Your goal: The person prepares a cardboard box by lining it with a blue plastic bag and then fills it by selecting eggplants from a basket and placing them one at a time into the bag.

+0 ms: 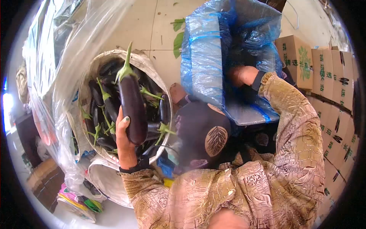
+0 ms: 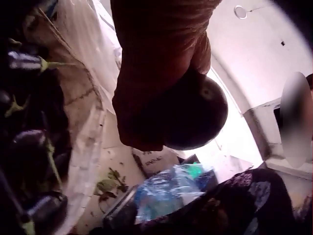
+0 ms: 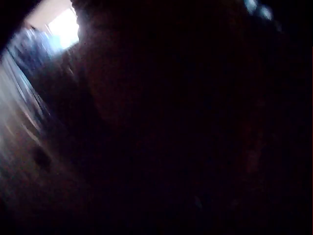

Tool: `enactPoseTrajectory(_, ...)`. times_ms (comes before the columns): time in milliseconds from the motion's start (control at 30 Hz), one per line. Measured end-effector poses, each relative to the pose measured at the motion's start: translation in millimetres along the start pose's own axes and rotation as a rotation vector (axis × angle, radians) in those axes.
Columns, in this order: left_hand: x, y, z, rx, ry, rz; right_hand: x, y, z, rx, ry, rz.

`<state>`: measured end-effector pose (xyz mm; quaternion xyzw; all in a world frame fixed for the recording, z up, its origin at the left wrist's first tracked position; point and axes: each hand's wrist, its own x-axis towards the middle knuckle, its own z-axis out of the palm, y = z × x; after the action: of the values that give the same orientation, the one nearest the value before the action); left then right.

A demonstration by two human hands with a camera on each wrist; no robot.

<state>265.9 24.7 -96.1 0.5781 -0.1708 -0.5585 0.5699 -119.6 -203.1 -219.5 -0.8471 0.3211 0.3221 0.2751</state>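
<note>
My left hand [image 1: 126,143] grips a large dark purple eggplant [image 1: 132,105], its green stem pointing away from me, over a round white woven basket or sack [image 1: 154,72] full of eggplants [image 1: 110,107]. In the left wrist view the eggplant's rounded end [image 2: 208,115] sticks out past the hand [image 2: 156,63]. My right hand [image 1: 244,75] reaches down into a box lined with blue plastic film [image 1: 202,57]. Its fingers are hidden in the dark inside, and the right wrist view is almost black, so I cannot tell what they hold.
Printed cardboard boxes [image 1: 333,76] are stacked along the right. Clear plastic sheeting [image 1: 65,84] hangs at the left, beside the eggplants. Green leaves [image 1: 178,44] lie on the tiled floor [image 1: 160,23]. A patterned dark knee [image 1: 202,133] stands between the basket and the box.
</note>
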Motion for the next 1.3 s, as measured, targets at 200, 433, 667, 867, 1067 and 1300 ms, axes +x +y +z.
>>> enactPoseTrajectory(200,4.7,55.2,90.0,-0.146,-0.418,-0.099,-89.9,-57.0,-147.4,0.669,-0.013,-0.306)
enactPoseTrajectory(433,34.8,69.7,206.0,-0.003,-0.788,-0.174,-131.3,-111.4,-156.4,1.975,0.466,-0.55)
enactPoseTrajectory(667,51.0,70.3,155.5,0.236,-0.54,-0.039,-181.3,-100.7,-139.5,1.918,0.303,0.116)
enactPoseTrajectory(867,54.7,28.2,55.0,0.07,-0.269,-0.133,-151.0,-55.1,-110.3,1.576,0.13,0.313)
enactPoseTrajectory(1067,32.5,-17.6,-35.5,0.003,-0.016,-0.251,-20.8,-10.2,-60.1,1.708,0.247,0.284)
enactPoseTrajectory(1300,-22.9,-52.1,-167.3,0.054,0.472,-0.181,69.0,18.8,27.5,1.437,0.516,0.186)
